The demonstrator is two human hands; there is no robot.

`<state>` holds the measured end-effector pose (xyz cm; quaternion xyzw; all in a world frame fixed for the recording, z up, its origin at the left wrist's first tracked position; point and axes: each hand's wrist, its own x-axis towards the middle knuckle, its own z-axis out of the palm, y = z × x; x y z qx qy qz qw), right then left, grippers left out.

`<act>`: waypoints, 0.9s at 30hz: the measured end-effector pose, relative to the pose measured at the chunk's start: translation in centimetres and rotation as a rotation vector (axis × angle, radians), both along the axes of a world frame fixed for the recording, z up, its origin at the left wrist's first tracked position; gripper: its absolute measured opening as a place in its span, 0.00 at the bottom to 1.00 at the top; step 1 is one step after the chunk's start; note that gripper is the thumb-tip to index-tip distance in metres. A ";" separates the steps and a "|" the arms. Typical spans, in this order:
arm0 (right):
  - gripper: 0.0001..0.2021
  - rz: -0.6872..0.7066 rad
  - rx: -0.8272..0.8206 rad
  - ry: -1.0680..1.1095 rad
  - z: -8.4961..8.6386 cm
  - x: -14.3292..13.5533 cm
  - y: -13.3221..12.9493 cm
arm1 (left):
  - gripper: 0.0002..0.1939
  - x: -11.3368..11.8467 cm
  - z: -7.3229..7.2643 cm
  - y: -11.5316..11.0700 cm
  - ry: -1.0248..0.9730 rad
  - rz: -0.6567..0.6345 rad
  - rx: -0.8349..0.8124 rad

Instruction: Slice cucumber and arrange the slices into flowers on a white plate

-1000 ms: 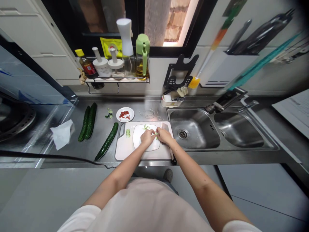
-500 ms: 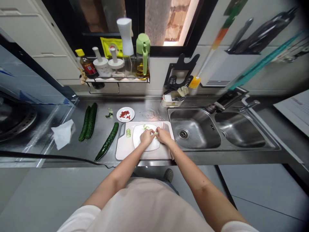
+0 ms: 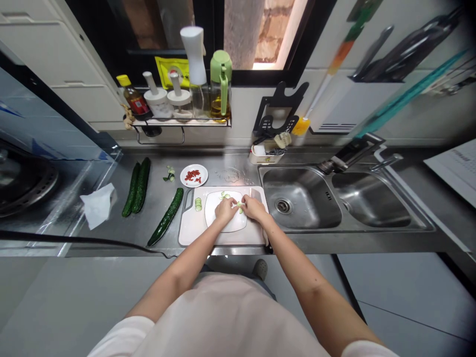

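Observation:
Pale green cucumber slices (image 3: 224,195) lie along the far edge of a white plate (image 3: 226,226), which rests on a light cutting board (image 3: 191,233). Over the plate, my left hand (image 3: 225,212) pinches a thin cucumber slice (image 3: 238,204) between its fingertips. From the other side my right hand (image 3: 254,207) closes its fingertips at that slice's edge; exact contact is too small to make out. A short stack of cucumber slices (image 3: 198,204) sits at the board's left. A knife (image 3: 255,193) lies on the board's right side, partly hidden under my right hand.
Left of the board are a whole cucumber (image 3: 165,216), two more cucumbers (image 3: 137,187), cut scraps (image 3: 169,173) and a tissue (image 3: 98,204). Behind it stands a small plate (image 3: 194,175) with red pieces. A double sink (image 3: 299,198) is at right; seasoning bottles fill a shelf (image 3: 182,123).
My right hand has shifted slightly right, opening a small gap between the two hands' fingertips. The left hand stays almost in place with the slice.

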<state>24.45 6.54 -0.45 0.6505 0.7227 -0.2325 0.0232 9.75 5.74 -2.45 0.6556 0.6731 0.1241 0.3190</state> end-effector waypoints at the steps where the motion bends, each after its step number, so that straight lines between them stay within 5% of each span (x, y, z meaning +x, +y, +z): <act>1: 0.11 -0.010 0.000 0.001 0.0 0.0 0.1 | 0.10 -0.1 0.0 0.1 -0.007 0.005 0.001; 27: 0.07 0.006 0.040 0.070 -0.8 0.2 0.6 | 0.07 0.3 0.0 0.0 0.027 -0.003 -0.007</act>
